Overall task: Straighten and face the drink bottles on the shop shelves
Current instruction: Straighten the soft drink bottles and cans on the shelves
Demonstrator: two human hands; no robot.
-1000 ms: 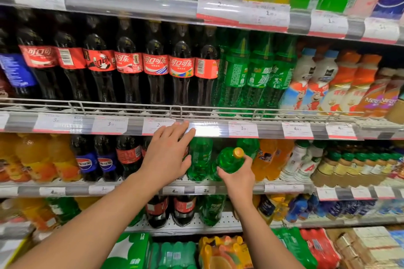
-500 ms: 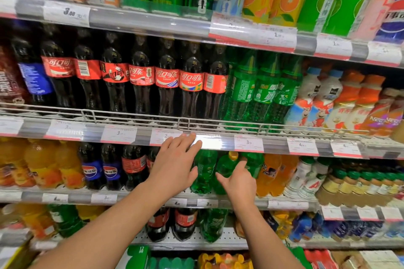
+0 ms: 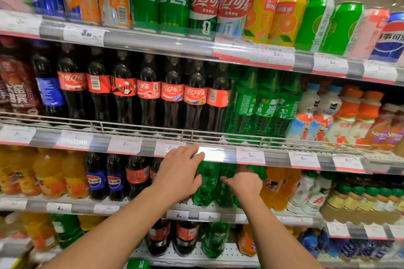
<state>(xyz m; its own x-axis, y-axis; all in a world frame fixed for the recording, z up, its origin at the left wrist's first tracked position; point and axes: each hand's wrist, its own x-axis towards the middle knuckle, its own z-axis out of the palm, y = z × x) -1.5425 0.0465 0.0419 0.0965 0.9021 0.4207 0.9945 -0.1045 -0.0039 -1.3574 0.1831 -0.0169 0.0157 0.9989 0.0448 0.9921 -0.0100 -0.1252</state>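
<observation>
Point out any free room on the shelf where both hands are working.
Little shows. The left hand and right hand are among the green bottles, packed between cola bottles and orange bottles. Only the narrow perforated shelf lip in front is bare.

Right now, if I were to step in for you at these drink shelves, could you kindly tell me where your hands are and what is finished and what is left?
Left hand: fingers straight, lying over the bottles beside the green bottles, fingertips up at the price rail; it grips nothing I can see.
Right hand: reaching in among the green bottles; whether it grips one cannot be told.
Done: most cola bottles on the shelf above face front.
Left: two cola bottles there show barcodes, at and; turn them, then finish the green row.
</observation>
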